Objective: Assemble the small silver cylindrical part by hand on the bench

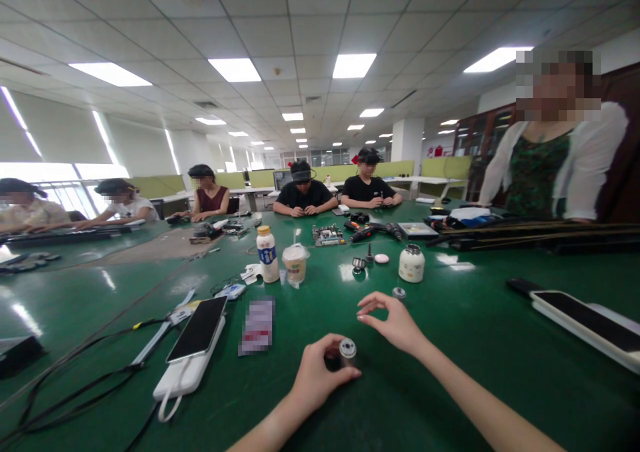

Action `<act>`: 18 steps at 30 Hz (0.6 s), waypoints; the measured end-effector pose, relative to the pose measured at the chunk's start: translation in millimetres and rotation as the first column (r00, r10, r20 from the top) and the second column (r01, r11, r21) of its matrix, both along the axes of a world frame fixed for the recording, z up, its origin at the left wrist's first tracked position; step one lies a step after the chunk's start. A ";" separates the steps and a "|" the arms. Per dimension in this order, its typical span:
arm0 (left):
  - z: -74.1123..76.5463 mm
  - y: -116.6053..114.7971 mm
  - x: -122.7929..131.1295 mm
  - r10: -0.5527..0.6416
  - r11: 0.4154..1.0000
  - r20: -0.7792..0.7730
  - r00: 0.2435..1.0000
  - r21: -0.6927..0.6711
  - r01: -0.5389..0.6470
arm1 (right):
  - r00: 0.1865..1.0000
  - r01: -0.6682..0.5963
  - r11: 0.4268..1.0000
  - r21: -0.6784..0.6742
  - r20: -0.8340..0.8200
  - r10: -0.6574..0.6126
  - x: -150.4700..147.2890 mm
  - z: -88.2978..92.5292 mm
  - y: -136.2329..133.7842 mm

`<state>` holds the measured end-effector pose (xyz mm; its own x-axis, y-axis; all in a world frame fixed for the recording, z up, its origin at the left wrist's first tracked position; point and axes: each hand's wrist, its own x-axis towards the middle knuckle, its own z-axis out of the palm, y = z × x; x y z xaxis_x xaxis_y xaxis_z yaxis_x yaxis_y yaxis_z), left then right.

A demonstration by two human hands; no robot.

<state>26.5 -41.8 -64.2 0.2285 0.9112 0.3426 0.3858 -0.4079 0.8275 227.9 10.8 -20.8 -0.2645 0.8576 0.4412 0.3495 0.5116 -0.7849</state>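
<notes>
My left hand (323,369) is wrapped around a small metal cylinder (347,351) that stands upright on the green table (400,405). The cylinder's round top shows a few dark holes. To the right and farther off, my right hand (393,322) is raised with thumb and fingers curved and a gap between them; nothing is visible in it. Just behind that hand lies a small round metal part (399,293). Farther back are a shiny metal piece (359,264), a dark upright part (370,252) and a pink round lid (382,259).
A bottle (267,255), a drink cup (296,265) and a cream-coloured jar (411,264) stand ahead. Phones (200,329) (590,319) lie left and right, with cables at left. A circuit board (329,235) and power drill (375,231) lie farther back. Several people are around the table.
</notes>
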 end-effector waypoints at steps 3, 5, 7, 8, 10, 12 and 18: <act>3.0 -1.1 0.6 -0.012 1.000 0.009 1.000 -0.010 0.012 | 0.998 0.046 0.999 -0.011 0.037 -0.046 14.6 -20.1 16.1; 4.1 -1.4 0.9 -0.015 1.000 0.010 1.000 -0.017 0.015 | 0.998 0.041 0.999 -0.032 0.049 -0.039 20.4 -33.3 21.9; 4.3 -1.2 1.0 -0.013 1.000 0.007 1.000 -0.016 0.013 | 0.998 0.027 0.998 -0.049 0.052 -0.025 23.0 -43.1 24.7; 4.1 -1.0 1.0 -0.011 1.000 0.004 1.000 -0.014 0.011 | 0.999 0.019 0.998 -0.055 0.049 -0.016 23.6 -46.5 25.6; 3.3 -0.8 1.0 -0.008 1.000 0.000 1.000 -0.012 0.008 | 0.999 -0.003 0.998 -0.068 0.039 0.005 23.9 -50.7 27.2; 2.4 -0.7 1.0 -0.005 1.000 -0.003 1.000 -0.014 0.005 | 0.999 -0.022 0.997 -0.079 0.027 0.025 23.7 -51.7 28.3; 1.4 -1.1 0.8 0.000 1.000 -0.008 1.000 -0.009 0.000 | 0.997 -0.072 0.994 -0.079 -0.010 0.072 10.7 -29.1 15.5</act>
